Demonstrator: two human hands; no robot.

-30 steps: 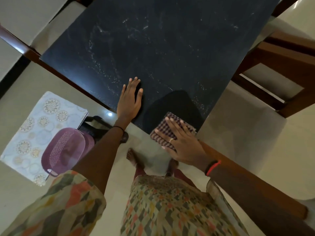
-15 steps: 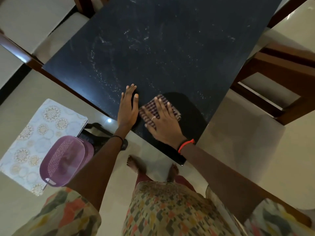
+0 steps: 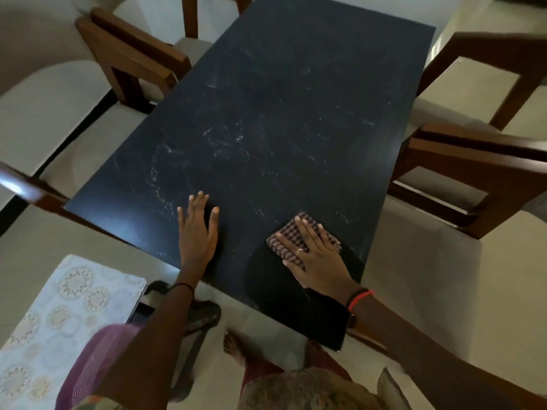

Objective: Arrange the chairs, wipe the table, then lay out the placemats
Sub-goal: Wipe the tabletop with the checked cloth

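The person's right hand point(image 3: 318, 261) presses a checked cloth point(image 3: 296, 235) flat, fingers straight and spread, near the front edge of the dark table point(image 3: 281, 113), while the left hand point(image 3: 196, 232) rests open-fingered beside it, and patterned placemats point(image 3: 59, 315) lie lower left.

Left hand point(image 3: 196, 229) flat, fingers spread; right hand point(image 3: 316, 258) flat, palm down, fingers straight.

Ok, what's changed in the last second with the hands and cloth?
The right hand, pressing flat on the brown checked folded cloth, swept it left up beside the left hand, then back right, now apart from it. The left hand stayed flat on the black speckled tabletop.
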